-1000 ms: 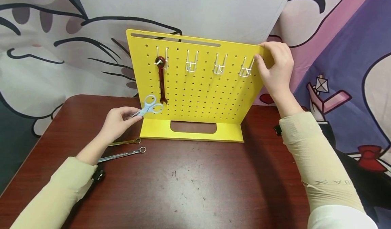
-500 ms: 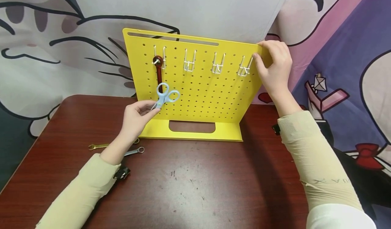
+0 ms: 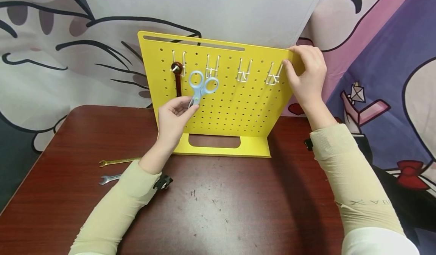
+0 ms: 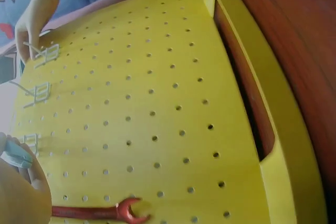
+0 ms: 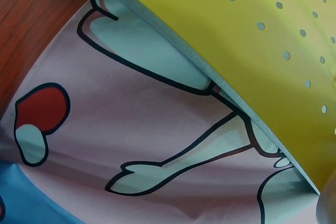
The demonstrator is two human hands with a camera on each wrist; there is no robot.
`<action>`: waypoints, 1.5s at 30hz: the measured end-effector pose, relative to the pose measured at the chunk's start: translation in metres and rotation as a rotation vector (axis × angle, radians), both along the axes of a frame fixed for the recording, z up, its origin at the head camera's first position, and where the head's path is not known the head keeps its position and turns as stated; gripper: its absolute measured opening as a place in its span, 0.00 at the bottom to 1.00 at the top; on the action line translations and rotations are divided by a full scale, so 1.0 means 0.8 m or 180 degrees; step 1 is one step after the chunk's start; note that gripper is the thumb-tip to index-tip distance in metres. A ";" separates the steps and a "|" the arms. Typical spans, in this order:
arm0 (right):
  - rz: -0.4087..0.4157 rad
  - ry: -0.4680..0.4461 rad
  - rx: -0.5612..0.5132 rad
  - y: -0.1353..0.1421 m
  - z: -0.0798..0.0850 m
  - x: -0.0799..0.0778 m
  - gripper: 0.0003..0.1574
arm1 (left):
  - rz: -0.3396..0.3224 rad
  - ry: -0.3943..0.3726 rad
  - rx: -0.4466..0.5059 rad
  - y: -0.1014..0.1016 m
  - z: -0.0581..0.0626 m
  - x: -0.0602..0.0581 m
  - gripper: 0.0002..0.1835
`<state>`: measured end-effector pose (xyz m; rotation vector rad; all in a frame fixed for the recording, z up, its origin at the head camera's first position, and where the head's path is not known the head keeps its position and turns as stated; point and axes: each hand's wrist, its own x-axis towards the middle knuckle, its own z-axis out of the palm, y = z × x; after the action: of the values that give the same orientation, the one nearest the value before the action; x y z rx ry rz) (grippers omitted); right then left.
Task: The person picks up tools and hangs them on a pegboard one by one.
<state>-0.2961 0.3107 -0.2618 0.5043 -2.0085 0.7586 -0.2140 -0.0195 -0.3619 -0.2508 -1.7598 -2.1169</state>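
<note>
My left hand (image 3: 173,119) pinches light blue scissors (image 3: 201,87) by the blade end, finger loops upward, in front of a yellow pegboard (image 3: 231,107). The loops overlap the lower part of the second white hook (image 3: 212,66) in the head view; whether they touch cannot be told. On the leftmost hook hangs a red wrench (image 3: 178,79), partly behind my left hand; its open end shows in the left wrist view (image 4: 126,211). My right hand (image 3: 309,75) grips the pegboard's upper right edge, thumb in front, beside the rightmost hook (image 3: 273,75).
A gold wrench (image 3: 117,162) and a silver wrench (image 3: 110,178) lie on the brown table (image 3: 218,202) at the left, partly under my left forearm. Another white hook (image 3: 243,71) sits on the board. A cartoon-printed cloth (image 3: 378,77) hangs behind.
My left hand has carried the scissors right and upward, from the board's lower left to the second hook's area. The right hand has kept its hold on the board's edge.
</note>
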 end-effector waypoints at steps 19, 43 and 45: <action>-0.0053 -0.0085 0.0011 0.001 -0.005 0.005 0.17 | 0.0222 -0.0503 0.0441 0.029 -0.006 -0.031 0.14; -0.0016 -0.0009 -0.0006 -0.002 0.000 0.004 0.17 | 0.0300 -0.0637 -0.0255 0.041 -0.015 -0.041 0.13; -0.0007 -0.0003 -0.0005 -0.003 0.001 0.004 0.17 | 0.0248 -0.0635 -0.0278 0.038 -0.017 -0.040 0.13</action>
<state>-0.2928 0.3086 -0.2614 0.5009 -2.0089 0.7590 -0.2458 0.0109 -0.3753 0.0071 -1.9429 -2.0737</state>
